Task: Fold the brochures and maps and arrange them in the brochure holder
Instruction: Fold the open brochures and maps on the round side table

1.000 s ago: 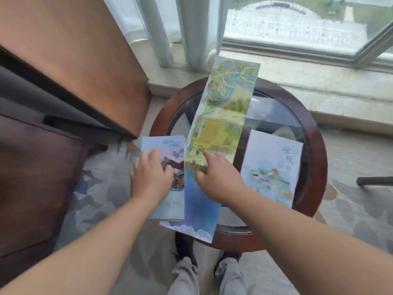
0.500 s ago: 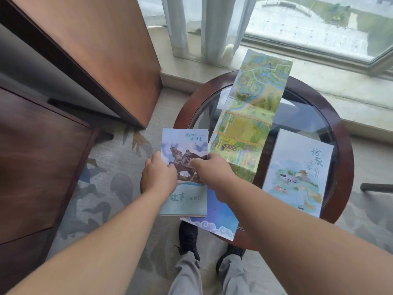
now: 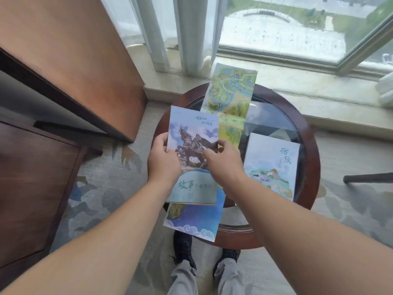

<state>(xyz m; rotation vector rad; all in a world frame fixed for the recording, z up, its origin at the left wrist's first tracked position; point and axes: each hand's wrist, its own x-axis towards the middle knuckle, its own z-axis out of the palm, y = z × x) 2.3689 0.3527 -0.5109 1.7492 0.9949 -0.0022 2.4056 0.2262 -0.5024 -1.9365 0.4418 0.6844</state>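
The right hand (image 3: 223,165) had left the long map (image 3: 231,96) to join the left hand (image 3: 163,160) on the horse-statue brochure (image 3: 193,133) — fingers (image 3: 162,139) of both hands pinched its side edges, lifting it over the worktop's (image 3: 308,145) near left — seemingly for folding.

Two brochures (image 3: 192,133) (image 3: 271,167), one unfolded map (image 3: 230,92), one table (image 3: 308,158)

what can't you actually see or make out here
Head view:
Brochure holder: nowhere in frame.
Long map: middle hidden behind the horse brochure.
Fingers of left hand and right hand: mostly behind that brochure.
Small print on it: blurred.
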